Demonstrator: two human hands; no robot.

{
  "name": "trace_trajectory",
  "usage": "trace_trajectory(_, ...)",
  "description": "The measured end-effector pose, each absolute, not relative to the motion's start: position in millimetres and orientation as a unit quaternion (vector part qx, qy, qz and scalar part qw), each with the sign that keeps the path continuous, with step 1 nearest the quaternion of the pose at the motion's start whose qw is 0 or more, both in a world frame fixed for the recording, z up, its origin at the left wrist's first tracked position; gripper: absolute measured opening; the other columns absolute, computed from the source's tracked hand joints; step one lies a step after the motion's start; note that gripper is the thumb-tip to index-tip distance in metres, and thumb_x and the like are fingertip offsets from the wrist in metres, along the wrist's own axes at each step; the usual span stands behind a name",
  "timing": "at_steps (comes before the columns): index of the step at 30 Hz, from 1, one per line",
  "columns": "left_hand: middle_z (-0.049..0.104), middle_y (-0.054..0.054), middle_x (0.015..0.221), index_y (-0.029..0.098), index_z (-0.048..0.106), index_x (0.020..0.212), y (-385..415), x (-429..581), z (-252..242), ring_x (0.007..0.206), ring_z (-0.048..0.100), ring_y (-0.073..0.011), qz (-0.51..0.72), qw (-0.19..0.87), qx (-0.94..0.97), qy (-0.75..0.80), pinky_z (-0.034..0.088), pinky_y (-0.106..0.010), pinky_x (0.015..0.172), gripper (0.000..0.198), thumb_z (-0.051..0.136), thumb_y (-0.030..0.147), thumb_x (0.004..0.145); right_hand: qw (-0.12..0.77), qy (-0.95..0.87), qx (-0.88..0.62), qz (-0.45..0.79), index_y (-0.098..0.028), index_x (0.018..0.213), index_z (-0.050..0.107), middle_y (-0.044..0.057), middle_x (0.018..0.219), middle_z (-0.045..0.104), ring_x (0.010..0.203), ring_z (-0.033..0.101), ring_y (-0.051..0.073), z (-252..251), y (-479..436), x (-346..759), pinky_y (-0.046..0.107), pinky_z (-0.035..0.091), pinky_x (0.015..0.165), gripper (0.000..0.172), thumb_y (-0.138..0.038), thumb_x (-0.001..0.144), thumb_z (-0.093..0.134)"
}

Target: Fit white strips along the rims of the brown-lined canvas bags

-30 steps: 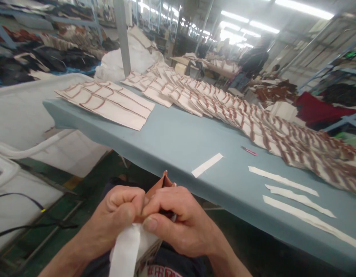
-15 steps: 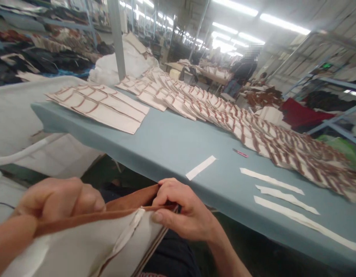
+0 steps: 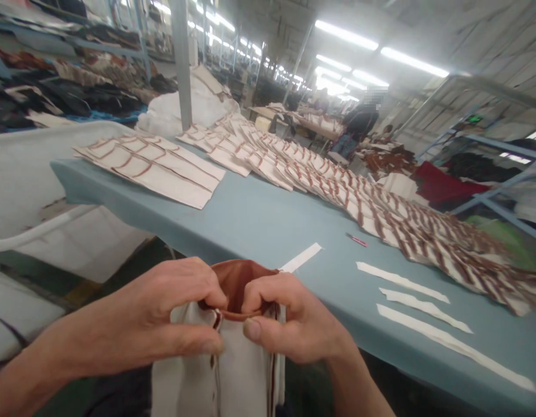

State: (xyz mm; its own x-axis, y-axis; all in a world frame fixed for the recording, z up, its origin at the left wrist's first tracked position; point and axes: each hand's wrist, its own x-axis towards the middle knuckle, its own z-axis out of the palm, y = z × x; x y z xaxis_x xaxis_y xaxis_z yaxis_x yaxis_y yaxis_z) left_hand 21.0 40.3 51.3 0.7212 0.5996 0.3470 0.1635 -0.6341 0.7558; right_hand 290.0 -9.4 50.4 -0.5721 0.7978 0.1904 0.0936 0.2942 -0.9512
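My left hand [image 3: 164, 315] and my right hand [image 3: 289, 321] both pinch the top edge of a cream fabric piece with a brown lining [image 3: 237, 353], held in front of me below the near edge of the blue-grey table [image 3: 259, 220]. The brown rim bulges open between my thumbs. The cream body hangs down between my wrists. On the table just beyond my right hand lies a short white strip [image 3: 300, 258]. Three longer white strips [image 3: 402, 282] lie to the right. A small pink pen [image 3: 357, 240] rests near them.
Long overlapping rows of cream pieces with brown trim [image 3: 363, 202] cover the far side of the table, with a separate stack [image 3: 155, 168] at the left end. A white bin [image 3: 37, 191] stands left. A grey post [image 3: 181, 63], fabric shelves and a person [image 3: 359, 124] are behind.
My left hand had pulled out to the left, stretching the fabric's brown edge; now it has come back beside my right hand, and the piece hangs bunched with its rim open.
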Motion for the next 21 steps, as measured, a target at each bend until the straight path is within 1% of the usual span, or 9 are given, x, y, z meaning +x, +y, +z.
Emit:
trace_trajectory(2, 0.078, 0.006, 0.078, 0.028, 0.083, 0.088, 40.9, 22.3, 45.6, 0.069, 0.07, -0.0126, 0.292, 0.376, 0.855, 0.207, 0.05, -0.019, 0.067, 0.022, 0.085, 0.039, 0.107, 0.337, -0.709, -0.321, 0.53, -0.021, 0.078, 0.061, -0.008, 0.068, 0.05, 0.059, 0.04, 0.009, 46.0, -7.2, 292.0, 0.022, 0.032, 0.052, 0.047, -0.053, 0.1, 0.088)
trace_trajectory(4, 0.073, 0.007, 0.07, 0.025, 0.081, 0.085, 40.5, 22.7, 40.9, 0.06, 0.066, -0.011, 0.287, 0.394, 0.848, 0.207, 0.045, -0.019, 0.06, 0.026, 0.077, 0.033, 0.11, 0.332, -0.694, -0.336, 0.543, -0.02, 0.077, 0.063, -0.007, 0.069, 0.052, 0.06, 0.042, 0.009, 37.2, -4.0, 293.7, 0.022, 0.034, 0.054, 0.051, -0.059, 0.099, 0.089)
trace_trajectory(9, 0.077, 0.004, 0.072, 0.023, 0.084, 0.087, 31.5, 24.1, 33.8, 0.063, 0.071, -0.0142, 0.254, 0.441, 0.827, 0.24, 0.048, -0.02, 0.061, 0.036, 0.065, 0.035, 0.115, 0.323, -0.666, -0.368, 0.563, -0.02, 0.075, 0.065, -0.008, 0.066, 0.051, 0.06, 0.041, 0.01, 2.7, 4.8, 291.6, 0.022, 0.038, 0.057, 0.057, -0.066, 0.095, 0.09)
trace_trajectory(11, 0.075, 0.003, 0.071, 0.023, 0.082, 0.084, 27.7, 23.2, 32.7, 0.062, 0.069, -0.0154, 0.252, 0.449, 0.817, 0.259, 0.048, -0.021, 0.059, 0.038, 0.064, 0.037, 0.114, 0.328, -0.676, -0.362, 0.551, -0.02, 0.077, 0.066, -0.006, 0.069, 0.057, 0.064, 0.048, 0.011, -4.4, 6.0, 289.1, 0.024, 0.043, 0.062, 0.056, -0.068, 0.096, 0.088)
trace_trajectory(13, 0.073, 0.003, 0.069, 0.023, 0.08, 0.08, 25.0, 22.2, 33.5, 0.061, 0.066, -0.0158, 0.258, 0.459, 0.806, 0.27, 0.047, -0.022, 0.058, 0.041, 0.063, 0.04, 0.114, 0.337, -0.705, -0.356, 0.512, -0.02, 0.082, 0.07, -0.002, 0.078, 0.067, 0.071, 0.057, 0.014, -2.8, 5.4, 286.4, 0.026, 0.048, 0.07, 0.051, -0.065, 0.1, 0.083)
trace_trajectory(15, 0.072, 0.004, 0.068, 0.024, 0.079, 0.078, 23.4, 22.2, 35.7, 0.059, 0.064, -0.0152, 0.276, 0.464, 0.796, 0.273, 0.047, -0.022, 0.056, 0.042, 0.065, 0.041, 0.113, 0.341, -0.735, -0.359, 0.463, -0.021, 0.088, 0.073, 0.0, 0.086, 0.074, 0.078, 0.063, 0.016, 5.4, 3.5, 282.8, 0.029, 0.053, 0.077, 0.049, -0.067, 0.101, 0.083)
trace_trajectory(17, 0.071, 0.005, 0.067, 0.024, 0.078, 0.076, 22.3, 22.9, 37.6, 0.057, 0.061, -0.014, 0.292, 0.465, 0.791, 0.271, 0.045, -0.021, 0.055, 0.042, 0.067, 0.041, 0.113, 0.333, -0.76, -0.37, 0.417, -0.022, 0.09, 0.073, 0.0, 0.089, 0.077, 0.08, 0.065, 0.017, 15.7, 1.0, 277.4, 0.031, 0.054, 0.082, 0.054, -0.074, 0.097, 0.087)
trace_trajectory(19, 0.069, 0.005, 0.066, 0.024, 0.077, 0.075, 21.3, 22.6, 37.1, 0.056, 0.058, -0.013, 0.295, 0.469, 0.788, 0.268, 0.043, -0.021, 0.053, 0.043, 0.068, 0.041, 0.113, 0.325, -0.779, -0.38, 0.38, -0.023, 0.088, 0.071, 0.0, 0.087, 0.077, 0.079, 0.065, 0.017, 23.5, -1.2, 270.7, 0.032, 0.054, 0.083, 0.059, -0.079, 0.093, 0.09)
trace_trajectory(21, 0.07, 0.006, 0.066, 0.024, 0.078, 0.077, 19.9, 19.6, 33.7, 0.057, 0.058, -0.0129, 0.29, 0.472, 0.788, 0.268, 0.043, -0.02, 0.054, 0.042, 0.069, 0.041, 0.114, 0.321, -0.786, -0.374, 0.372, -0.023, 0.084, 0.069, -0.002, 0.084, 0.076, 0.076, 0.064, 0.015, 26.9, -2.7, 264.8, 0.03, 0.052, 0.08, 0.06, -0.079, 0.097, 0.088)
